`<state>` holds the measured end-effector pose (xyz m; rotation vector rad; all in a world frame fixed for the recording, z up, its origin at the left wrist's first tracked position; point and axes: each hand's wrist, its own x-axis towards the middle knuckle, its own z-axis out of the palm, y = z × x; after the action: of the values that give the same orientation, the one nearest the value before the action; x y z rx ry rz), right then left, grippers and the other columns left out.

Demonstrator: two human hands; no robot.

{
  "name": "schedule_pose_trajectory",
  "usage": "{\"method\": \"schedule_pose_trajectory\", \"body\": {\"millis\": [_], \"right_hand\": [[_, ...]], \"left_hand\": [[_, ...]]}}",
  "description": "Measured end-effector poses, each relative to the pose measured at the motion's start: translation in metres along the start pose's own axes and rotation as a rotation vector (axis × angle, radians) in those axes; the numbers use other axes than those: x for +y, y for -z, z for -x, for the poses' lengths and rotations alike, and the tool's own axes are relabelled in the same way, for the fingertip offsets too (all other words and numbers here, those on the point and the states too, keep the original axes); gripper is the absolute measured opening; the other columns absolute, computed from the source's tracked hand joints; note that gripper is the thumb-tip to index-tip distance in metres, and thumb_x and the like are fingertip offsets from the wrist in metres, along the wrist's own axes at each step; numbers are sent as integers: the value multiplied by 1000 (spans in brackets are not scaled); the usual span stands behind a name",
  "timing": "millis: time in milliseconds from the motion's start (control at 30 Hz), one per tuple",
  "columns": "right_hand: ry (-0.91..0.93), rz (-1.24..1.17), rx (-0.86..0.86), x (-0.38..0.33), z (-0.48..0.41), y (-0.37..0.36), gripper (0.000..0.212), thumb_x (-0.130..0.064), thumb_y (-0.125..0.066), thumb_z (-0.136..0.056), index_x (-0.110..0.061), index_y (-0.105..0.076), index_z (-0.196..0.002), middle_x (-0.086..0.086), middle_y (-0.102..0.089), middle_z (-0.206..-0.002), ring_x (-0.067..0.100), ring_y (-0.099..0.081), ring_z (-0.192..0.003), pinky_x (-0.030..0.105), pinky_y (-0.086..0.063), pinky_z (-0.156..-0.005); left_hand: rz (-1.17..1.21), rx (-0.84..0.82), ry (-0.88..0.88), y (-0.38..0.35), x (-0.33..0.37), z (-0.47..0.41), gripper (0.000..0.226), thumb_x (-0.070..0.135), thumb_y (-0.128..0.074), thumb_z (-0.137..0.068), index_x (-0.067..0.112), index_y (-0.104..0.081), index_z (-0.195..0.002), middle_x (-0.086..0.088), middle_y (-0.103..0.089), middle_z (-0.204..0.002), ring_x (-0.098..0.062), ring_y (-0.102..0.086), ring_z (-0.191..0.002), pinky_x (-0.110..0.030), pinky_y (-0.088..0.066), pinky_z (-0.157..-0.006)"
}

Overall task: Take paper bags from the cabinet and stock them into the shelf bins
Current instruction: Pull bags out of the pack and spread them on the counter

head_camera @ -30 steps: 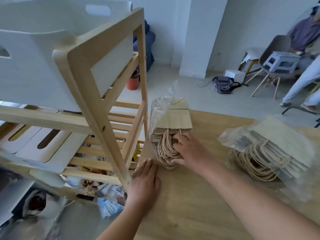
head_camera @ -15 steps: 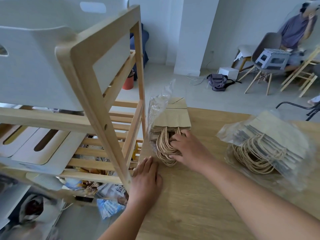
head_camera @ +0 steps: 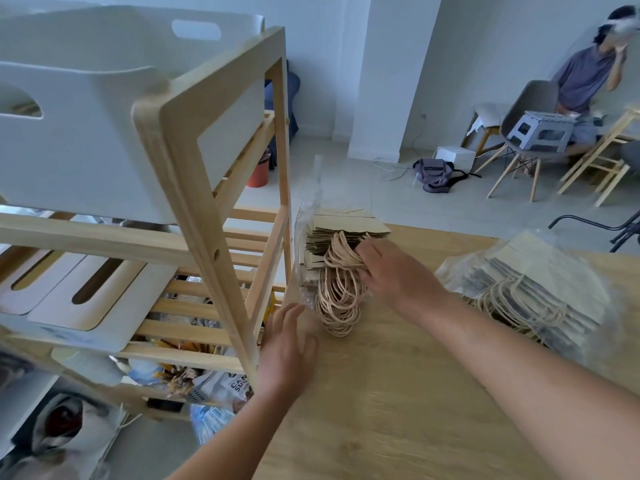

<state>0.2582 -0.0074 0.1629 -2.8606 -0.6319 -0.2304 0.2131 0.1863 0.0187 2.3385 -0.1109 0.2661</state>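
Right hand (head_camera: 398, 277) grips the paper bags (head_camera: 349, 224) by their twine handles. Left hand (head_camera: 289, 344) lies flat, fingers straight, at the table (head_camera: 398, 417) left edge, just beside the shelf (head_camera: 207, 220) post. A packet (head_camera: 237, 385) reads "CAN".

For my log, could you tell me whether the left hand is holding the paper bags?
No, the left hand lies open at the table edge beside the stack; the right hand grips its rope handles.

The fingers (head_camera: 366, 251) of the right hand (head_camera: 398, 278) are partly hidden among the twine handles (head_camera: 339, 299) of the paper bag stack (head_camera: 349, 225). The second bag stack (head_camera: 547, 268) is blurred under clear wrap (head_camera: 457, 271), and the white bin (head_camera: 86, 140) is cut off at left.
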Motion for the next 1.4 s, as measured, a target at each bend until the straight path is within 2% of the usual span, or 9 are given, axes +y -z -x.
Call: {"method": "schedule_pose_trajectory", "body": {"millis": [133, 400, 567, 700, 800, 967, 1067, 1267, 1400], "right_hand": [[-127, -138, 61, 6, -11, 42, 8, -18, -45, -102, -11, -44, -101, -2, -43, -92, 19, -44, -80, 31, -32, -59], [-194, -163, 59, 27, -10, 136, 19, -31, -47, -102, -12, -44, -97, -4, -50, -80, 16, -49, -71, 31, -36, -60], [-264, -194, -111, 47, 19, 194, 24, -43, -50, -99, -21, -53, -106, 0, -66, -98, 21, -61, -95, 42, -49, -90], [-272, -331, -238, 67, 48, 207, 19, -42, -55, -96, -25, -57, -103, 2, -69, -102, 22, -65, -101, 48, -49, -96], [-234, -287, -342, 75, 73, 193, 21, -39, -54, -97, -20, -57, -107, 3, -68, -106, 22, -64, -104, 44, -48, -98], [-124, -260, -499, 70, 109, 164, 18, -34, -51, -100, -18, -54, -105, 5, -66, -106, 24, -62, -102, 40, -48, -93], [-65, -305, -449, 75, 123, 158, 13, -39, -51, -100, -26, -50, -100, -3, -63, -98, 16, -60, -93, 35, -47, -84], [-117, -507, -207, 89, 149, 136, 32, -54, -51, -94, -28, -48, -113, -8, -62, -92, 10, -58, -82, 32, -45, -73], [-177, -658, -75, 91, 164, 121, 58, -66, -48, -86, -29, -51, -130, -8, -64, -108, 11, -61, -100, 31, -49, -87]], "left_hand": [[92, 207, -58, 26, 46, -37, 62, 36, -69, -86, 20, -40, -137, 0, -45, -141, -14, -35, -132, -36, -37, -109], [78, -33, -233, 48, 109, -126, 128, 40, -88, -68, 20, 3, -156, 1, -5, -165, -17, -8, -149, -45, -17, -123], [270, -286, -264, 54, 151, -136, 139, 40, -94, -56, 42, 5, -154, 5, -29, -159, -19, -28, -144, -39, -31, -113], [471, -528, -214, 39, 183, -105, 112, 25, -95, -59, 37, -28, -148, 10, -58, -132, -6, -59, -119, -31, -54, -96], [545, -583, -75, 16, 185, -66, 69, 13, -92, -65, 27, -57, -122, 6, -73, -111, -7, -69, -102, -35, -58, -92], [635, -601, 100, -16, 179, 1, 51, 4, -85, -73, 14, -62, -117, 0, -76, -107, -11, -71, -102, -25, -57, -89], [668, -531, 147, -27, 182, 28, 47, 5, -84, -75, 12, -63, -117, 1, -76, -106, -14, -70, -104, -24, -56, -87], [635, -347, 218, -42, 192, 57, 43, 0, -83, -74, 10, -67, -113, -7, -77, -106, -22, -72, -102, -36, -58, -91], [627, -284, 255, -55, 197, 67, 40, 1, -82, -74, 11, -68, -111, -7, -77, -104, -24, -71, -102, -41, -58, -92]]}}
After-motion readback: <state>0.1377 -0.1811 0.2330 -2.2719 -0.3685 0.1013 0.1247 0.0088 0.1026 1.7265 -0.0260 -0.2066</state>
